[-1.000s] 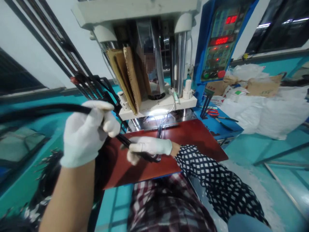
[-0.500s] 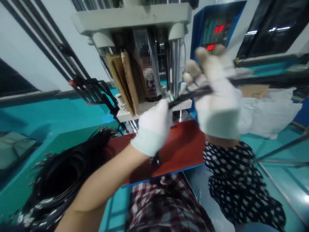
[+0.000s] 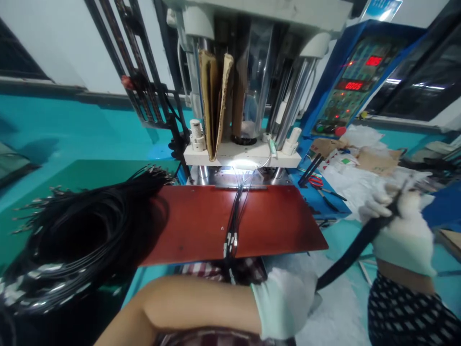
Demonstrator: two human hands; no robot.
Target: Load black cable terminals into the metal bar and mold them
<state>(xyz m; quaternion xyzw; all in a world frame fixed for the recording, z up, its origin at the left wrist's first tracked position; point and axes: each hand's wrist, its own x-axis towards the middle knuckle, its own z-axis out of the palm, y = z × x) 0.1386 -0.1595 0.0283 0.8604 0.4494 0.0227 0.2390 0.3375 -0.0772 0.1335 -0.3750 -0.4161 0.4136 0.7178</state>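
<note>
Both my hands wear white gloves with pale green cuffs. A bundle of black cables (image 3: 347, 252) stretches between them on the lower right. My left hand (image 3: 290, 302) is wrapped round its lower end near my lap. Higher up on the right, my right hand (image 3: 399, 216) grips the other end; some blur hides the exact fingers. A few thin black cables (image 3: 235, 216) with metal ends run from under the press (image 3: 245, 156) across the red-brown board (image 3: 194, 221) and over its front edge. A bright light shines where they enter the press.
A big coil of black cables (image 3: 118, 211) lies on the green surface (image 3: 108, 168) at left. Folded cardboard (image 3: 216, 110) leans inside the press. On the right are a blue control box (image 3: 360, 86), red-handled scissors (image 3: 317, 181) and white plastic bags (image 3: 342, 182).
Both hands have moved right and down, carrying the cable bundle away from the front of the press. My view has shifted, showing the cables on the board, the lit press and different display digits.
</note>
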